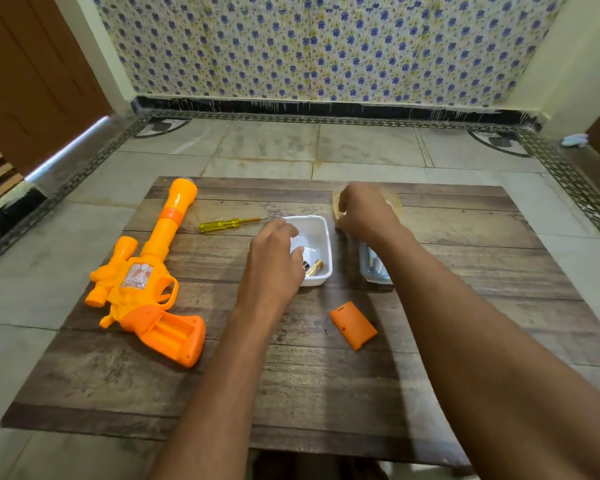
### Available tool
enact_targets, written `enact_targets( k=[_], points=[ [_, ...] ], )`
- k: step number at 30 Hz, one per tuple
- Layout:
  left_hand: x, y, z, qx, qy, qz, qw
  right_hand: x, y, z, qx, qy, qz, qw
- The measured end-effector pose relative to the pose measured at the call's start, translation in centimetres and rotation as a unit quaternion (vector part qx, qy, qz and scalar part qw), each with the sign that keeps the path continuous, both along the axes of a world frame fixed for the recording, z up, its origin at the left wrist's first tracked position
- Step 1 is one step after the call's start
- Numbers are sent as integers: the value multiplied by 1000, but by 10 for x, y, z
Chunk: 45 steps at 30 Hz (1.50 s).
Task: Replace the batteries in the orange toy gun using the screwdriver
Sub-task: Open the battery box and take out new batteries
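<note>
The orange toy gun (pixel 146 282) lies on the left of the wooden board, and the battery bay in its grip (pixel 174 332) is uncovered and looks empty. Its orange cover (pixel 352 323) lies apart at centre right, with a small dark screw (pixel 326 330) beside it. A yellow screwdriver (pixel 229 224) rests behind, next to the barrel. Two batteries (pixel 314 267) lie in a white tray (pixel 321 233). My left hand (pixel 274 258) hangs over the tray's near left side, fingers loose, holding nothing I can see. My right hand (pixel 364 213) is curled on a clear plastic container (pixel 394 202) behind the tray.
A second clear box (pixel 374 270) with pale items inside sits right of the tray, partly under my right forearm. The wooden board (pixel 465 271) lies on a tiled floor, with a patterned wall behind and a brown door at far left.
</note>
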<state>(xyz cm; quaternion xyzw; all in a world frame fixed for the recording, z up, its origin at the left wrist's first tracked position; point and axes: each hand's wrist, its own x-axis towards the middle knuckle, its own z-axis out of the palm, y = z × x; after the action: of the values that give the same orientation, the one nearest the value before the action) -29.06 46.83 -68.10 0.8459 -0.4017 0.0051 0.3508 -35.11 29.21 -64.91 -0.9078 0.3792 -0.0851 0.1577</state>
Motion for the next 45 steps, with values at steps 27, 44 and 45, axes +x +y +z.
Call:
enact_targets(
  k=[27,44,45],
  points=[
    [11,9,13,-214,115,1,970,-57,69,45,337,-476,52,811],
    [-18,11,26,-136,73,204,967,-38,112,-3,112,-385,-106,910],
    [-17,11,23,-125,73,202,969,-38,113,-3,107,-371,-107,916]
  ],
)
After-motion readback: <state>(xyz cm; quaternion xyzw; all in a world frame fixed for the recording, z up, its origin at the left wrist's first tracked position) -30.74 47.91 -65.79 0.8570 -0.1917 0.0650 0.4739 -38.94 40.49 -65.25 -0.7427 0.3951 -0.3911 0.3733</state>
